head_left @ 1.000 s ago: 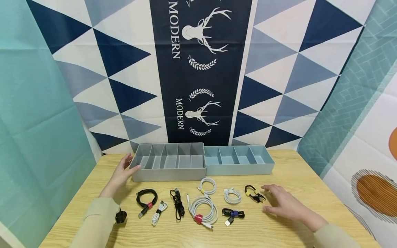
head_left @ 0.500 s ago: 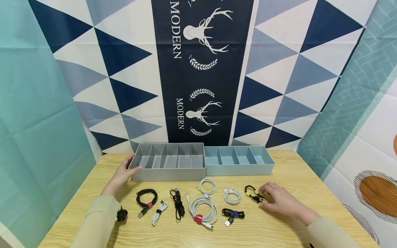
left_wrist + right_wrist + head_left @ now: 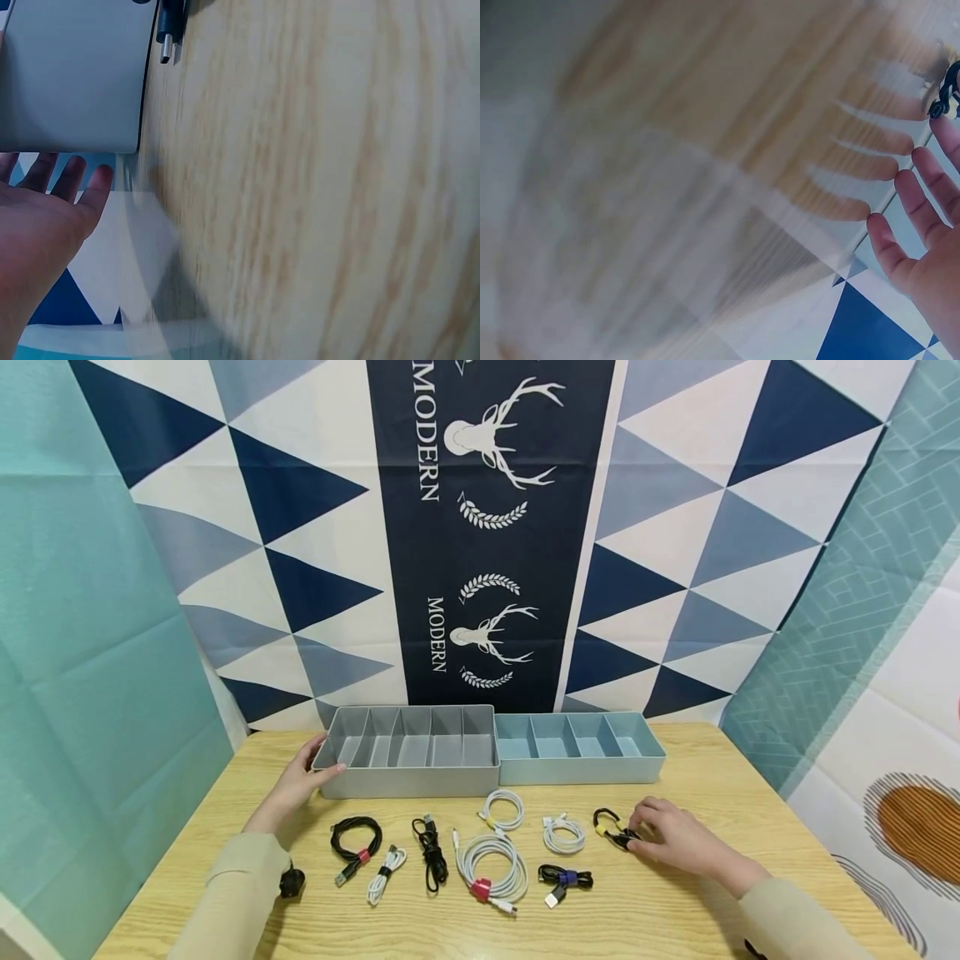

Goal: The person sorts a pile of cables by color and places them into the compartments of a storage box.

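Note:
A short black cable (image 3: 618, 837) with a yellow tie lies on the table at the right. My right hand (image 3: 678, 839) pinches its right end between thumb and fingers; the other fingers extend loosely in the right wrist view. A grey divided box (image 3: 408, 782) stands at the back, its compartments bare. My left hand (image 3: 294, 781) rests against its left end, thumb on the front rim. In the left wrist view, straight fingers (image 3: 96, 187) touch the box's end wall. A light blue divided box (image 3: 581, 771) adjoins it on the right.
Several bundled cables lie in front: a black one with red tie (image 3: 356, 842), a white one (image 3: 386, 875), a black one (image 3: 430, 856), a large white coil (image 3: 517, 868), two small white coils and a black one with purple tie (image 3: 566, 877). A patterned cloth hangs behind.
My right hand has moved left onto the black cable with the yellow tie, and its thumb and fingers have closed in. My left hand has settled against the grey box.

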Demonstrator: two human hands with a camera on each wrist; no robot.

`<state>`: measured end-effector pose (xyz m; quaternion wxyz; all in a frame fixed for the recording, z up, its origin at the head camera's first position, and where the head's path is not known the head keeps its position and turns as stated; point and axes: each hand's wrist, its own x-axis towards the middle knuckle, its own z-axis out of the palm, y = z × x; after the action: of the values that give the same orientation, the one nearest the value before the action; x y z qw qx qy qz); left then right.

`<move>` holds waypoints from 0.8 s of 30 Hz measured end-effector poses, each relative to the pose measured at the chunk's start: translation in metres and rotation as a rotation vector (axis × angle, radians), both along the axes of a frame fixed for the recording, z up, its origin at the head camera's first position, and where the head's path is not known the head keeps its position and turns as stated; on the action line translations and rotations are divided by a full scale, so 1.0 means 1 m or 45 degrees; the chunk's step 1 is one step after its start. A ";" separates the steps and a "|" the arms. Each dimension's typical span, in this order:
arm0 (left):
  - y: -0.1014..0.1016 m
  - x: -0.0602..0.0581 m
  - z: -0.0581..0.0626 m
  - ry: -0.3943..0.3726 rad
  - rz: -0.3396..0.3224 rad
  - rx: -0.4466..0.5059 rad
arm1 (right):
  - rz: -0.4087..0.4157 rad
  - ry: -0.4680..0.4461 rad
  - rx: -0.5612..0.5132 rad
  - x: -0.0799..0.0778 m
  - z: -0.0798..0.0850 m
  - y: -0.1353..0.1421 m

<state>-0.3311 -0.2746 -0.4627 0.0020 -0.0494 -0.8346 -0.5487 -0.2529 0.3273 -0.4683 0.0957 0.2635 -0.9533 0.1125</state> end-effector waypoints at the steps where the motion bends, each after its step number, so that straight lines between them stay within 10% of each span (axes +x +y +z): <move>1: 0.000 0.000 0.000 0.000 0.003 -0.001 | 0.006 0.005 -0.002 0.000 0.000 0.000; 24: 0.000 0.014 0.013 0.029 0.049 -0.121 | 0.095 0.095 -0.048 0.001 0.003 0.004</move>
<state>-0.3168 -0.2747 -0.4495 0.0197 -0.0396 -0.8603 -0.5078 -0.2519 0.3309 -0.4656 0.1318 0.3010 -0.9363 0.1238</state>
